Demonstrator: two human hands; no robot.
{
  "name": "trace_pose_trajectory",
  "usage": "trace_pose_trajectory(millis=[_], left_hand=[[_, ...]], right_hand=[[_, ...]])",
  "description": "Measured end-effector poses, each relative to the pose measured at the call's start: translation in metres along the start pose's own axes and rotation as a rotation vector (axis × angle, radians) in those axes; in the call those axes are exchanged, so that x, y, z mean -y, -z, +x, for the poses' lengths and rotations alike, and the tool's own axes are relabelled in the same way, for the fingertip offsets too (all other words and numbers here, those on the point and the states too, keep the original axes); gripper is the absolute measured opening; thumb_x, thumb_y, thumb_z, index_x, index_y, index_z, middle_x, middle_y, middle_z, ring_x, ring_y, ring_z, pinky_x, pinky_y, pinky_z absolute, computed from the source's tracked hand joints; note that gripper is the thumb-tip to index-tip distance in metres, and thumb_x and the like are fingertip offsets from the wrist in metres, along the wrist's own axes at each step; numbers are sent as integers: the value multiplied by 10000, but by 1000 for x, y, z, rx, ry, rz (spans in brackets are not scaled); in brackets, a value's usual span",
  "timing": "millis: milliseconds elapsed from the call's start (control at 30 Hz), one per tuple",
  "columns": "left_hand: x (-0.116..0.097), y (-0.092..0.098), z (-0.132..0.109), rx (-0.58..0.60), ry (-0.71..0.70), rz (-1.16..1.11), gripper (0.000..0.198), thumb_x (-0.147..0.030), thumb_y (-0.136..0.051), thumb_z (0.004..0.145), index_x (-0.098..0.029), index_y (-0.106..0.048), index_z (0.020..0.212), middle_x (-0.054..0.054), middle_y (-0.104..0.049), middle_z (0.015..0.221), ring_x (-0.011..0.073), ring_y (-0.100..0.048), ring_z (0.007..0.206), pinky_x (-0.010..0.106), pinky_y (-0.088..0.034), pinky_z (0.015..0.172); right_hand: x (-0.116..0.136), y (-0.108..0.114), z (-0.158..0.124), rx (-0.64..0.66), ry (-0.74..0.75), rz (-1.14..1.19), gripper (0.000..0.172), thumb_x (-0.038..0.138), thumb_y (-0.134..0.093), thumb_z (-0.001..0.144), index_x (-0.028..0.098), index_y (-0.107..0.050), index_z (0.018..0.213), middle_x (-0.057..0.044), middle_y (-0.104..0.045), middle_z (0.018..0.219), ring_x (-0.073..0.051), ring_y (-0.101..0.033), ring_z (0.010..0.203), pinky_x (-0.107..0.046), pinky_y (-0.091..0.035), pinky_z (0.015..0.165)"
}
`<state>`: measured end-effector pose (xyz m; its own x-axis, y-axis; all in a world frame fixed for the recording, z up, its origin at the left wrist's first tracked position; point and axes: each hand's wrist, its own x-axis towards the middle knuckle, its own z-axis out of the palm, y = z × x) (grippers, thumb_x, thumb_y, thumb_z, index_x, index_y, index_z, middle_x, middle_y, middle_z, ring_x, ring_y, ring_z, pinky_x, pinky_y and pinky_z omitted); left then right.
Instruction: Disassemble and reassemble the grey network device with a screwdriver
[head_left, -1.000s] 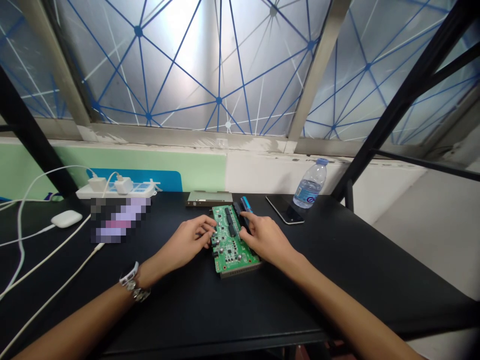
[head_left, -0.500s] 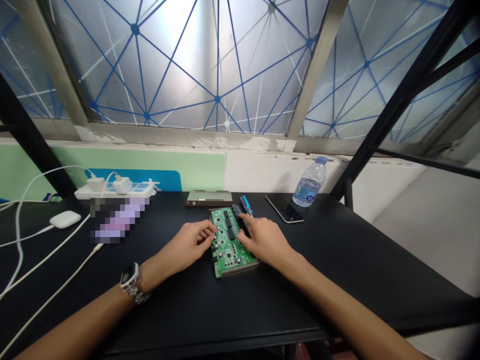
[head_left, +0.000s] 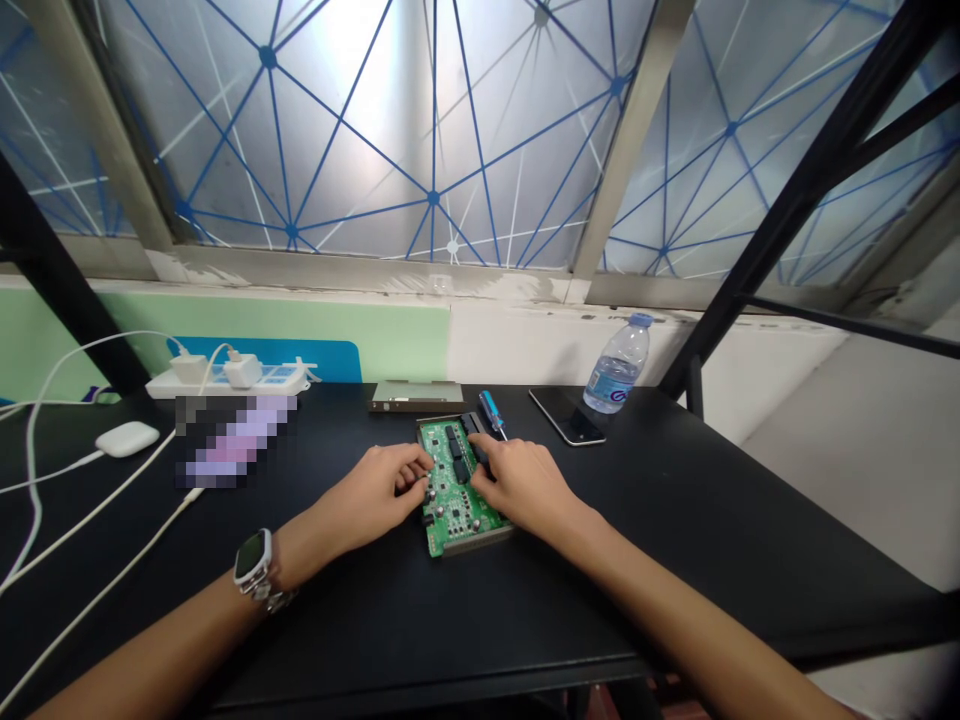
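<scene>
A green circuit board [head_left: 453, 505] in a shallow metal casing [head_left: 480, 544] lies on the desk in front of me. My left hand [head_left: 386, 487] is at the board's left edge, with fingers curled and the thumb close to them against that edge. My right hand [head_left: 525, 478] reaches over the right side. Its index finger and thumb are on a long black connector block [head_left: 469, 423] along the board's right edge, and the hand covers part of it. Black components stand in the middle of the board. A blue-handled screwdriver [head_left: 491, 409] lies just beyond my right hand.
A flat metal cover [head_left: 417, 396] lies behind the board. To the right are a phone [head_left: 568, 416] and a water bottle [head_left: 618, 365]. On the left are a power strip [head_left: 161, 386], a white earbud case [head_left: 127, 439], several cables and a pixelated object [head_left: 240, 445]. The black desk [head_left: 360, 630] ends near me.
My right hand has shifted slightly left and down. The black connector block, tilted outward before, now lies more in line with the board's right edge. My left hand stays at the left edge.
</scene>
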<state>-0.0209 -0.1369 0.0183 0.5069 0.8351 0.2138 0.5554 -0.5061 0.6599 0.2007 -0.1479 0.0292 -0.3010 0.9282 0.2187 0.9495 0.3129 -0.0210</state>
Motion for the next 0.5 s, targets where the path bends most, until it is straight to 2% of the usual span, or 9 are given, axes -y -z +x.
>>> trace_pose_trajectory(millis=[333,500], left_hand=[[-2,-1,-3,37,3,114,180,-286,-576,850,-215,-652,997,26,-701,896,188,-635,795,360,-491,816],[-4,1,-4,49,-4,118,168,-292,-580,853,-212,-645,985,30,-698,901,191,-633,809,357,-489,811]], right_hand=[[-1,0,-2,-2,4,-32,385,235,-503,833,254,-579,1209,-40,-735,795,-253,-696,706,-301,-264,573],[-4,2,-4,25,44,-15,431,227,-505,814,253,-537,1243,-34,-725,803,-237,-684,704,-302,-221,559]])
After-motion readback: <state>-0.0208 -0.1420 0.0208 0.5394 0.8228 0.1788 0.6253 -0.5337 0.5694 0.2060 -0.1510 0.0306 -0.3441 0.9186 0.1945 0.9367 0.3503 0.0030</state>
